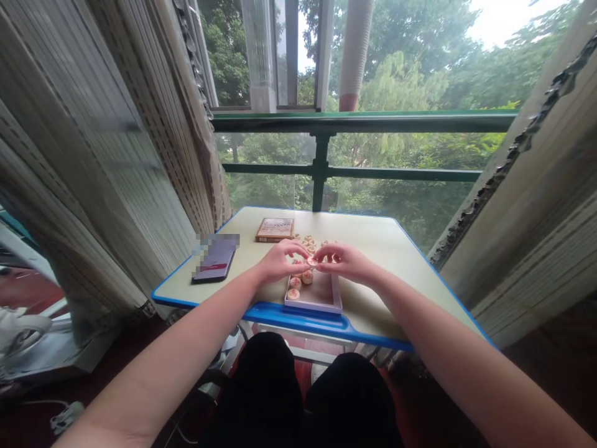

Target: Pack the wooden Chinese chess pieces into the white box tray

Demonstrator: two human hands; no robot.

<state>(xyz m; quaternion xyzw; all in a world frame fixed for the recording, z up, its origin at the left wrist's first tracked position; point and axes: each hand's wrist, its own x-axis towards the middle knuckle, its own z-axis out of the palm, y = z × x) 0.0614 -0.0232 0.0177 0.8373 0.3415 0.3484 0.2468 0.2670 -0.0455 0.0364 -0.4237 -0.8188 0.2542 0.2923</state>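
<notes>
Over the back part of an open shallow box [321,306], both hands meet at one round xiangqi piece [312,262] with a red character on it. My left hand [280,261] pinches its left side between thumb and fingertips. From the other side, my right hand [346,261] closes its thumb and fingers on the same piece. Red-marked xiangqi pieces [294,284] sit along the box's left side, and the right part shows its bare bottom. More loose pieces [308,241] lie on the table just beyond the hands, partly hidden by the fingers.
A box lid with a printed picture [276,229] lies at the back left. A dark smartphone [215,261], partly blurred out, rests near the left edge of the blue-rimmed table [396,298]. Curtains [522,205] hang on both sides, and a green railing [373,123] stands behind.
</notes>
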